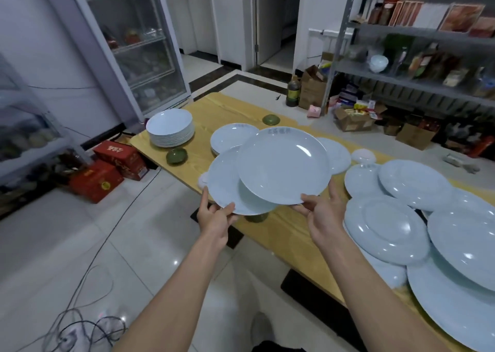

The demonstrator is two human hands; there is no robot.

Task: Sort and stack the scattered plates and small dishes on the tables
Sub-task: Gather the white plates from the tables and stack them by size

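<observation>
Holding two pale plates up over the table, to the right of the stack and nearer than it. Gripping the low plate by its near rim with the left hand, thumb on top. Gripping the top plate by its near rim with the right hand, thumb on top too. Overlapping the low plate with the top plate, tilted a bit. Cannot tell if the two held plates touch. Seeing a green dish just in front of the stack, a far dish to the right of the stack and farther back, and many loose plates far to the right of the stack, lying over one another on the table.
</observation>
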